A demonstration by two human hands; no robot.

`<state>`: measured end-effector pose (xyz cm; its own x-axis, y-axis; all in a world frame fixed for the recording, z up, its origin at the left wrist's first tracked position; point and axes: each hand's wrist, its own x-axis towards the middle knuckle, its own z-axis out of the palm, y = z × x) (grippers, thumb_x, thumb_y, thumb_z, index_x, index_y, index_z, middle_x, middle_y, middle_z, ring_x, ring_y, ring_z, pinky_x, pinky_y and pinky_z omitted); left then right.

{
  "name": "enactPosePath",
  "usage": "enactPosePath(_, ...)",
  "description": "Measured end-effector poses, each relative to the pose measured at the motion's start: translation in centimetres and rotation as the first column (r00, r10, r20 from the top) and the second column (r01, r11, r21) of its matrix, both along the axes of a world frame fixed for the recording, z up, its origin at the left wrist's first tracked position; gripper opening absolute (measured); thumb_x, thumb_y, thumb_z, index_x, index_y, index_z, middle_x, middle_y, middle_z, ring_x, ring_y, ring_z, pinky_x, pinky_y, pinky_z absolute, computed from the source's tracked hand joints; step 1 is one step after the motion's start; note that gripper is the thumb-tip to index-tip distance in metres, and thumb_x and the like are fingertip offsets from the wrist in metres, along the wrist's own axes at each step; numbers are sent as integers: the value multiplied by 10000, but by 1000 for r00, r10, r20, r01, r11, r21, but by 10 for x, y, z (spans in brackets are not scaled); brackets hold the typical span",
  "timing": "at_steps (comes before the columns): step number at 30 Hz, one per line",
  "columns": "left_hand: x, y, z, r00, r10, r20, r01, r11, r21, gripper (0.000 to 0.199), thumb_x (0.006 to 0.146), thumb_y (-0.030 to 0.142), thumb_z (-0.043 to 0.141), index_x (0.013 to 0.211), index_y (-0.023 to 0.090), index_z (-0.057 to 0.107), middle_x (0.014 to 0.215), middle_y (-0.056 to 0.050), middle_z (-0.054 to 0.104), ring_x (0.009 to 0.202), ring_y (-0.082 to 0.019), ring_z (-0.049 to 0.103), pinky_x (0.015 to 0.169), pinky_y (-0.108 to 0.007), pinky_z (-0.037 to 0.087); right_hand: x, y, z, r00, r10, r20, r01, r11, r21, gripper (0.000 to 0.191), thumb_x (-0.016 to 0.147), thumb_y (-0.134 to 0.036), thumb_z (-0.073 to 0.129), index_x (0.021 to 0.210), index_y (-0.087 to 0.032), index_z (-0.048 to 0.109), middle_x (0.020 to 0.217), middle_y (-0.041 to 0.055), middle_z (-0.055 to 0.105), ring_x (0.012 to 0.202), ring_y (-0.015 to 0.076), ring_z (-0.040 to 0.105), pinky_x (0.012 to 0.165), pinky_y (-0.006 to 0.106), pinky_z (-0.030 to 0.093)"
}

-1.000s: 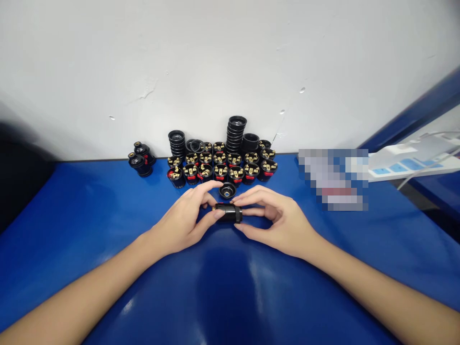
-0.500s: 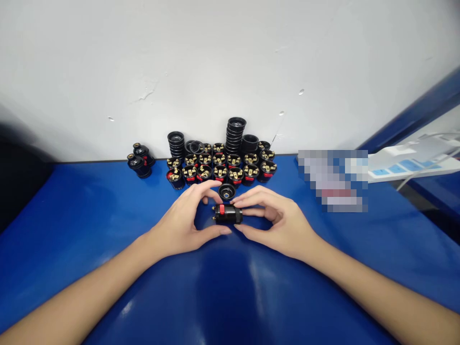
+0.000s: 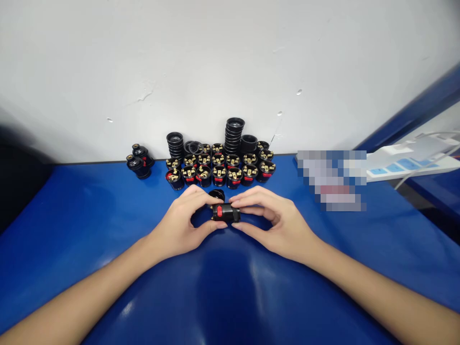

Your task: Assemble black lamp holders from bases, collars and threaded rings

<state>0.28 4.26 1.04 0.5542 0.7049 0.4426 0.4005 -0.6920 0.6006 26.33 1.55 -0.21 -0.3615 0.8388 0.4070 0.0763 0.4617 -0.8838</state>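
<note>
Directions are taken from the workpiece, 12 o'clock toward the wall. Workpiece: a glossy black cylinder [image 3: 227, 212] with a red tab, on its side over the glossy blue tabletop [image 3: 230, 297]; whether it rests on the surface or is lifted, cannot tell. Its long axis runs 9 to 3 o'clock, small brass-coloured contacts at the 9 o'clock end, red tab facing the viewer. Left hand [image 3: 179, 223], at 9 o'clock, pinches the cylinder between thumb on the near side and forefinger on the far side; its remaining fingers are mostly hidden. Right hand [image 3: 285, 223], at 3 o'clock, pinches the opposite end in the same way, remaining fingers curled behind. A small round black cap [image 3: 218, 194] sits just beyond, at 11 o'clock, partly covered; contact with the left forefinger cannot be told. Upright black sockets with brass terminals and red tabs [image 3: 219, 176] stand in rows between 10 and 2 o'clock. Behind them: a tall stack of black rings [image 3: 235, 138] at 12 o'clock, a shorter black ring stack [image 3: 175, 145] at 11. Two black bell-shaped units [image 3: 139, 165] stand apart at 10 o'clock.
</note>
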Motion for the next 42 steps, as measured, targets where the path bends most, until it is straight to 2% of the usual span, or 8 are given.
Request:
enactPosePath(9,1,0,3,999,4,-50,3,990,138,291,996,325,822,1255,232,728,1060,-62,789,986,-237,642,900,-392,579,-1,-2,0,1000,-3,-30,3,1000,-26,297,984,-187,837,1257,-286,772,1274,78,707,1202,257,789,1088,476,715)
enactPosePath(13,-2,4,0,991,46,-125,-10,962,274,448,973,357,850,1382,251,700,1361,-133,704,1245,-306,607,1118,-526,528,-2,-1,-1,999,-9,-41,7,999,-35,314,983,-183,831,1272,-281,759,1251,77,708,1173,257,797,1052,461,727)
enactPosePath(17,-5,8,-5,975,64,-211,-2,960,280,465,1035,252,754,1484,243,636,1549,-157,613,1380,-334,540,1188,-578,490,-2,-3,3,998,-34,-45,34,999,-15,301,968,-182,838,1244,-256,743,1185,74,713,1088,242,817,1003,419,736)
enactPosePath(23,-4,9,-7,977,75,-201,-19,963,268,289,1079,199,658,1364,226,696,1318,-129,720,1224,-287,620,1093,-520,567,-2,-1,5,997,-49,-62,48,999,-20,267,975,-209,835,1221,-243,734,1135,68,708,1038,227,816,978,400,737)
enactPosePath(33,-4,10,-9,998,34,-60,-24,987,157,140,1070,204,697,1203,206,741,1136,-74,822,1027,-197,782,947,-344,655,-1,2,2,992,-53,-111,46,997,-61,273,975,-210,837,1219,-235,716,1132,76,766,1054,222,809,984,397,729)
enactPosePath(38,0,8,-5,992,120,38,-121,992,31,100,1045,215,719,1105,210,799,1066,-53,826,897,-154,772,696,-223,625,-1,3,1,989,-55,-141,46,997,-69,290,975,-193,840,1234,-244,720,1156,79,769,1078,221,805,979,383,729)
enactPosePath(40,1,6,-6,987,127,95,-117,988,-105,192,1019,248,756,1205,223,800,1118,-63,800,940,-164,774,729,-229,667,-1,3,0,988,-69,-139,60,996,-64,281,972,-227,851,1221,-252,725,1169,83,757,1087,234,801,964,397,737)
enactPosePath(42,2,4,-9,978,90,188,-46,973,-228,415,996,243,778,1408,240,731,1240,-86,747,1071,-190,776,907,-308,718,0,3,-1,986,-87,-141,81,995,-51,285,959,-265,872,1208,-258,733,1183,84,736,1104,246,795,955,412,743)
